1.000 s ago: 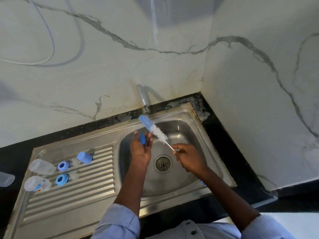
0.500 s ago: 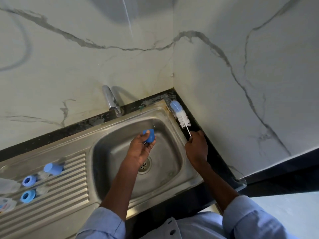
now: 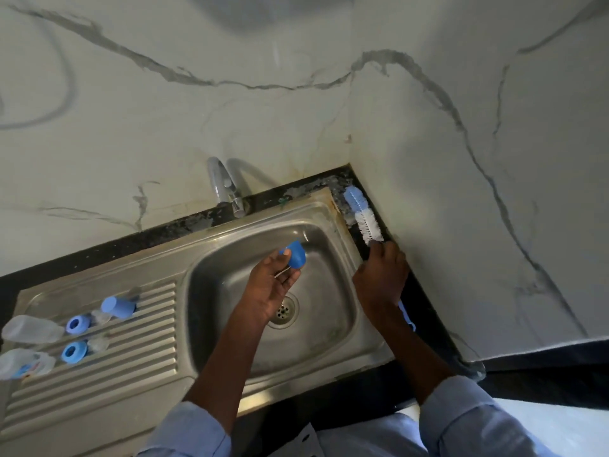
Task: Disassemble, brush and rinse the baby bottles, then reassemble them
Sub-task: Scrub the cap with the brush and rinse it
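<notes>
Brush (image 3: 362,215) lies on the dark counter strip (image 3: 425,311) at the basin's three o'clock edge, its long axis running from bristles at one o'clock back toward five o'clock. Right hand (image 3: 382,278) grips it mid-handle, with the bristle head just beyond the fingers. Left hand (image 3: 270,285) holds a blue cap (image 3: 296,254) pinched at its fingertips over the basin (image 3: 329,338), roughly nine o'clock from the brush. Tap (image 3: 224,183) stands at eleven o'clock of the cap and is nearer the left hand, so rinsing probably falls to that side. Bottles (image 3: 31,328), rings (image 3: 77,324) and another cap (image 3: 117,307) wait on the drainboard (image 3: 99,384).
</notes>
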`<state>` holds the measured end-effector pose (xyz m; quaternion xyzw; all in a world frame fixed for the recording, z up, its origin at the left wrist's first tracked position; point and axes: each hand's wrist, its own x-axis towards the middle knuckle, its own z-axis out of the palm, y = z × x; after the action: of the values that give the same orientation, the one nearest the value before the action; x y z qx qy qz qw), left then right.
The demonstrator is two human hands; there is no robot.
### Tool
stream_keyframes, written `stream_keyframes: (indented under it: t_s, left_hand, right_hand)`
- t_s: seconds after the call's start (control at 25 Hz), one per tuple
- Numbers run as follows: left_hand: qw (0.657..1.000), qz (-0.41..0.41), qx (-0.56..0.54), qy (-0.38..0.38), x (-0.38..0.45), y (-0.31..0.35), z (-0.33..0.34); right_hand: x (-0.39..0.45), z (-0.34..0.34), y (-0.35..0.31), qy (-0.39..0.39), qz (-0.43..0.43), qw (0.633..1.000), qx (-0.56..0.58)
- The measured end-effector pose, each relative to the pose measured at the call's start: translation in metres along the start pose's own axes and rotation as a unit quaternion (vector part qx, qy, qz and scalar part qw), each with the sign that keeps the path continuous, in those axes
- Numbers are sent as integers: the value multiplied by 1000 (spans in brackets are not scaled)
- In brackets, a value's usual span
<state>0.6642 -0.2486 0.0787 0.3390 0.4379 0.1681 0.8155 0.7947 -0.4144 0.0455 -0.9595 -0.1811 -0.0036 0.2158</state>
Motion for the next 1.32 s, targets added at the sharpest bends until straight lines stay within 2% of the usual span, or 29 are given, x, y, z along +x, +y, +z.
stream_keyframes:
  t_s: [0.08, 0.16, 0.24, 0.36, 0.48, 0.6, 0.64, 0.76, 0.92, 1.0, 1.08, 1.16, 1.24, 1.32]
  left_hand:
    - [1000, 20, 3, 9, 0, 1, -5]
    - [998, 54, 9, 18, 2, 6, -15]
    - [995, 95, 26, 18, 6, 17, -26]
    - [983, 160, 91, 6, 13, 38, -44]
    - [973, 178, 148, -17, 27, 58, -56]
    - [985, 138, 87, 60, 49, 82, -72]
    - [981, 134, 99, 99, 59, 90, -75]
    - [955, 155, 201, 155, 95, 120, -71]
    - [897, 155, 397, 120, 135, 149, -53]
    - [882, 156, 429, 115, 148, 151, -55]
    - [891, 155, 412, 110, 151, 148, -61]
    - [937, 106, 318, 97, 155, 142, -73]
    - [977, 16, 203, 56, 156, 140, -81]
    - [980, -20, 188, 62, 159, 142, -83]
  right_hand:
    - [-9, 5, -34, -14, -70, 979, 189]
    - [-15, 10, -77, -123, -79, 915, 376]
    - [-14, 15, -115, -226, -44, 861, 454]
    - [-4, 33, -148, -269, -9, 823, 500]
    - [7, 51, -168, -276, -8, 825, 494]
    - [16, 66, -187, -242, 14, 834, 496]
    - [18, 70, -193, -228, 9, 843, 487]
    - [25, 81, -207, -207, 7, 864, 460]
    - [28, 91, -219, -194, 2, 880, 434]
    - [24, 93, -224, -198, 6, 881, 430]
    - [20, 96, -229, -206, 6, 882, 423]
    - [17, 99, -231, -216, 13, 878, 426]
    - [14, 100, -227, -222, 20, 876, 429]
    - [13, 97, -223, -215, 33, 871, 440]
